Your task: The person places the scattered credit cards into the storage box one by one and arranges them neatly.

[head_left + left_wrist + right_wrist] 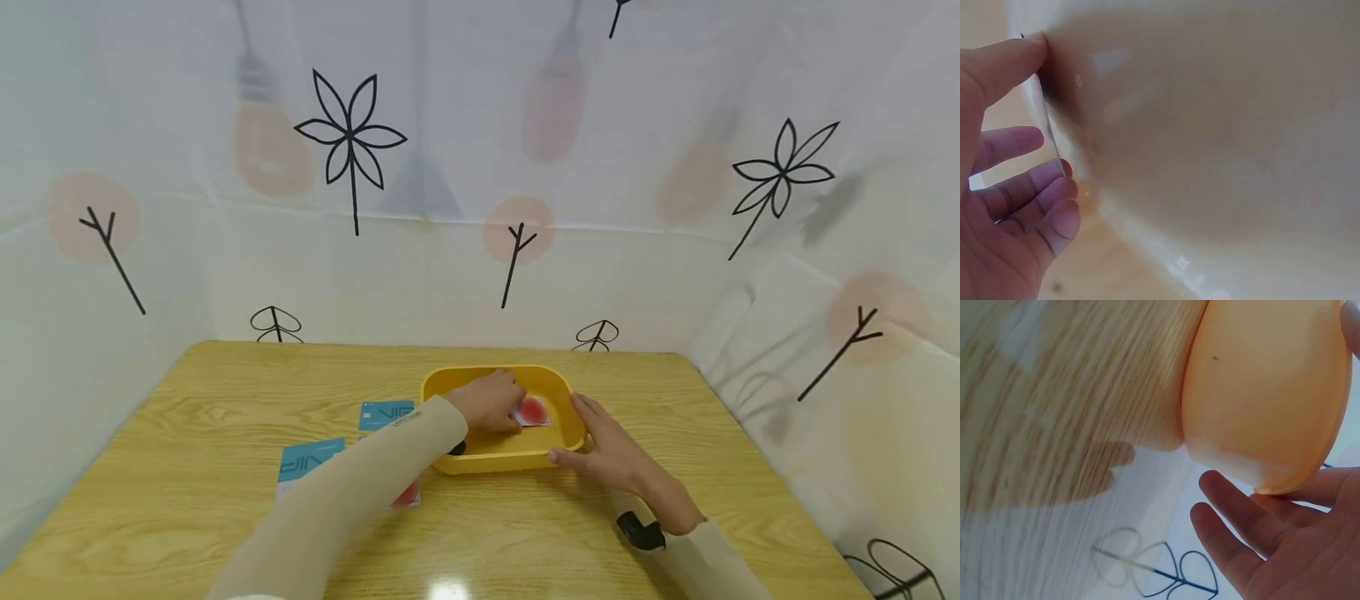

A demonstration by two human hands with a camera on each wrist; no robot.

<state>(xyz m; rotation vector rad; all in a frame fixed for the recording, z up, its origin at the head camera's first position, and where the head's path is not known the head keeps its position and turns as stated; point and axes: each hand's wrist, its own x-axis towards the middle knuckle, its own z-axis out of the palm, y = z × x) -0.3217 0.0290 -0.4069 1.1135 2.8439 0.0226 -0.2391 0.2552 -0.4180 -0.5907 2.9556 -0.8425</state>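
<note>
A yellow plastic basket (pixel 491 461) with rounded corners stands on the wooden table. My left hand (pixel 489 402) reaches down inside it and pinches a thin card (pixel 1048 119) between thumb and fingers; the card shows edge-on in the left wrist view. In the head view, a red round print on a white card (pixel 534 411) shows beside these fingers, low in the basket. At the basket's right end, my right hand (pixel 618 450) rests against the wall, thumb at the front corner and fairly straight, spread fingers along the outside.
Left of the basket lie a blue card (pixel 386 413) and another blue-topped card (pixel 311 458). A card with a red print (pixel 407 494) is partly covered by the left sleeve (pixel 352 500). Behind the table (pixel 247 375) hangs a white patterned cloth (pixel 465 167).
</note>
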